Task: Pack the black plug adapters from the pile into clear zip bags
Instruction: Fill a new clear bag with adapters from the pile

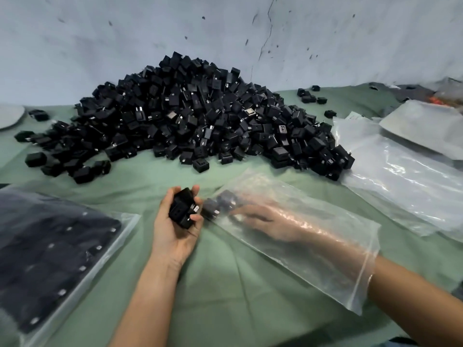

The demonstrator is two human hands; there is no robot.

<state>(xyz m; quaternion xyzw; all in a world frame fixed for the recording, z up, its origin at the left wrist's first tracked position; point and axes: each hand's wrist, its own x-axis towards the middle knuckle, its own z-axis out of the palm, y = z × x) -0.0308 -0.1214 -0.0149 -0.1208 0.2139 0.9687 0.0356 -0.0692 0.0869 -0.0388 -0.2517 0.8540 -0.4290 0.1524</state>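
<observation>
A big pile of black plug adapters (195, 121) lies on the green cloth (220, 284) against the wall. My left hand (175, 231) is palm up and grips a few black adapters (184, 209). My right hand (260, 219) and forearm are deep inside a clear zip bag (313, 246) that lies on the cloth. Its fingers reach toward a few adapters (220, 204) at the bag's closed far end. The plastic blurs the fingers, so whether they hold an adapter is unclear.
A filled zip bag of adapters (50, 251) lies at the near left. A stack of empty clear bags (406, 176) sits at the right, with a grey pouch (421, 126) behind it. Loose adapters (310, 96) are scattered near the wall.
</observation>
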